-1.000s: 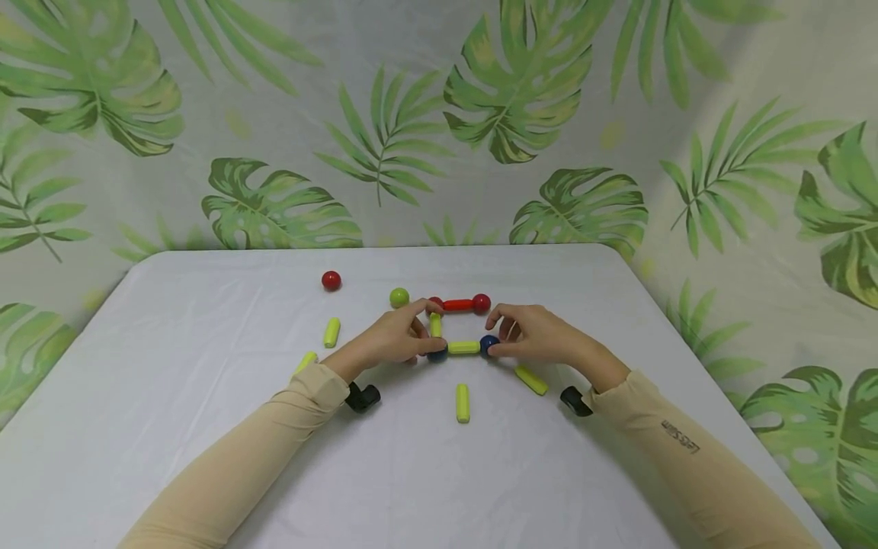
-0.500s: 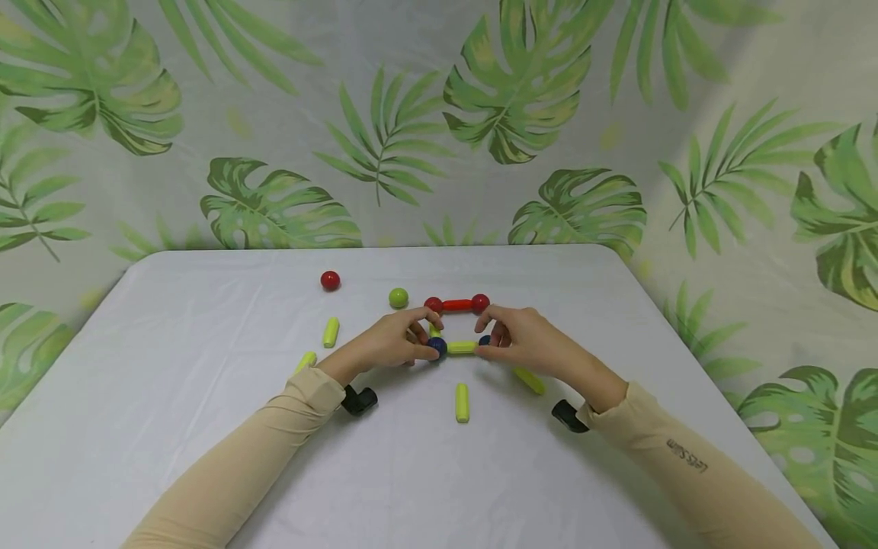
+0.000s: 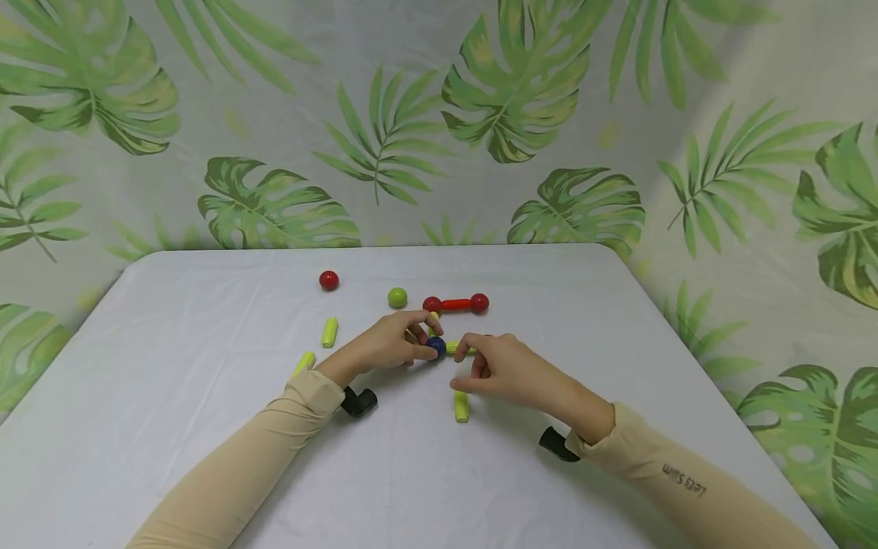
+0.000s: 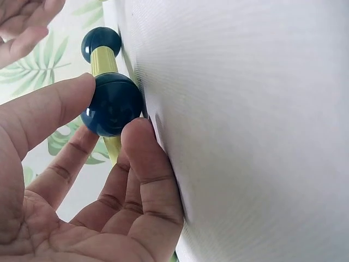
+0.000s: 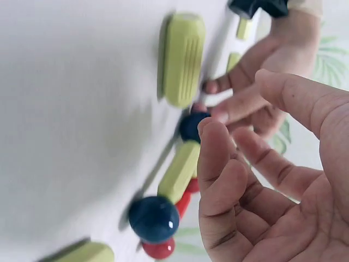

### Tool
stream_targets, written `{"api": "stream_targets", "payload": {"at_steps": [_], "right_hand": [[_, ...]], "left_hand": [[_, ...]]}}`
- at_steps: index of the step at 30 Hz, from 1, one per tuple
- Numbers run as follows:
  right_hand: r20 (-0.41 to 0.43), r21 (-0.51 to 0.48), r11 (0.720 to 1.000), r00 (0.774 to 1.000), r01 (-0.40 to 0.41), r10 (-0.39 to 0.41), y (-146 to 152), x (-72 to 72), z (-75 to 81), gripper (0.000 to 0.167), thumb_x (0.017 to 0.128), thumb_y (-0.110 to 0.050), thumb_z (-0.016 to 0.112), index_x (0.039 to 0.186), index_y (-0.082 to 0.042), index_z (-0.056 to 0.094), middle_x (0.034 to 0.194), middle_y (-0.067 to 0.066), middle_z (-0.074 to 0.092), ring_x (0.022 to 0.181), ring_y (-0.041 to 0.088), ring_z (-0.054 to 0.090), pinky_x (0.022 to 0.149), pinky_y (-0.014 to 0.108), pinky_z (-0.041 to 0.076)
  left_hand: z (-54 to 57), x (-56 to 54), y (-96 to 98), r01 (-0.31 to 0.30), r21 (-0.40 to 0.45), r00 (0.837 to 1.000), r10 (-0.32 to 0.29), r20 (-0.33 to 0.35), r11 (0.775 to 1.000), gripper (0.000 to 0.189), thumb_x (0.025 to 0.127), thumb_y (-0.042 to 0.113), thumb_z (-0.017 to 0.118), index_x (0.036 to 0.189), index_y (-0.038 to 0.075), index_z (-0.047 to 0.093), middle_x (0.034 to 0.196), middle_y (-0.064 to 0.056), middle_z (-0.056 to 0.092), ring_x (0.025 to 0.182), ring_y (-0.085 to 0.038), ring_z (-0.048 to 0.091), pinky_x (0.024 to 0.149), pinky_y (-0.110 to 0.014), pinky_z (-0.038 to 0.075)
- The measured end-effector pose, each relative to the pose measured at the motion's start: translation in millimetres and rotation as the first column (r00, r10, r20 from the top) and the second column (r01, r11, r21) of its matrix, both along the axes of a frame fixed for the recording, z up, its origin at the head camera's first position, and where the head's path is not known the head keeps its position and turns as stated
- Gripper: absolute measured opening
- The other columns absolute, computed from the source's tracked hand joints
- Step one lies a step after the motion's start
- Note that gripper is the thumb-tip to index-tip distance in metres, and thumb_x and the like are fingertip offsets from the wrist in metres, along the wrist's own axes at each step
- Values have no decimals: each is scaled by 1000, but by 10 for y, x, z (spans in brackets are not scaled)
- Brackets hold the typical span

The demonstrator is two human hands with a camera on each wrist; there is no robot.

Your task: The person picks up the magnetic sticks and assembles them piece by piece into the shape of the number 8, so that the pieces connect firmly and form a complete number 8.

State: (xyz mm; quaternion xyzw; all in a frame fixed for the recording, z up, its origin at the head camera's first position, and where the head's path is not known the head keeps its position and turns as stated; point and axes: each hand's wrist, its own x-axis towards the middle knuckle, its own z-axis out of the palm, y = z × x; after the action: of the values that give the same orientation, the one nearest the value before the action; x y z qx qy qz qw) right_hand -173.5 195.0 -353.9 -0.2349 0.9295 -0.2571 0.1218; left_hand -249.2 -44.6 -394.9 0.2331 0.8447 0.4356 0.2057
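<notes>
My left hand [image 3: 391,341] holds a dark blue ball [image 4: 112,106] between thumb and fingers. From this ball a yellow-green rod [image 5: 180,170] runs to a second blue ball [image 5: 154,219], which my right hand hides in the head view. Another yellow-green rod [image 3: 434,324] leads back from the held ball toward a red ball [image 3: 432,304]. A red rod [image 3: 456,304] links that one to another red ball [image 3: 479,303]. Fingers loosely bent and holding nothing, my right hand [image 3: 504,370] hovers close over a loose yellow-green rod [image 3: 462,409].
A green ball [image 3: 397,297] and a lone red ball [image 3: 329,280] lie toward the back left. Two loose yellow-green rods [image 3: 330,332] rest left of my left hand. One more rod [image 5: 84,254] shows at the right wrist view's lower edge. A leaf-patterned cloth [image 3: 411,114] hangs behind the white table [image 3: 226,305].
My right hand has left the right blue ball and come toward me and slightly left, over the front rod. My left hand stays at its blue ball.
</notes>
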Motion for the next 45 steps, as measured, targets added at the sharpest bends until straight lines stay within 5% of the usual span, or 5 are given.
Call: {"api": "stream_targets", "payload": {"at_steps": [15, 45], "right_hand": [[32, -35, 998, 998, -47, 48, -93, 100, -139, 34, 95, -30, 84, 112, -6, 68, 68, -7, 65, 58, 4, 58, 59, 21, 47], [117, 4, 1000, 993, 2, -3, -142, 69, -210, 33, 90, -19, 86, 113, -7, 65, 67, -5, 62, 57, 7, 55, 56, 22, 44]], "left_hand": [[1, 14, -7, 0, 4, 1000, 0, -11, 1000, 28, 99, 18, 79, 124, 16, 68, 111, -10, 68, 85, -19, 64, 72, -26, 55], [3, -10, -36, 10, 3, 1000, -10, -5, 1000, 27, 100, 19, 78, 125, 17, 70, 112, -11, 68, 84, -20, 65, 72, -27, 55]]}}
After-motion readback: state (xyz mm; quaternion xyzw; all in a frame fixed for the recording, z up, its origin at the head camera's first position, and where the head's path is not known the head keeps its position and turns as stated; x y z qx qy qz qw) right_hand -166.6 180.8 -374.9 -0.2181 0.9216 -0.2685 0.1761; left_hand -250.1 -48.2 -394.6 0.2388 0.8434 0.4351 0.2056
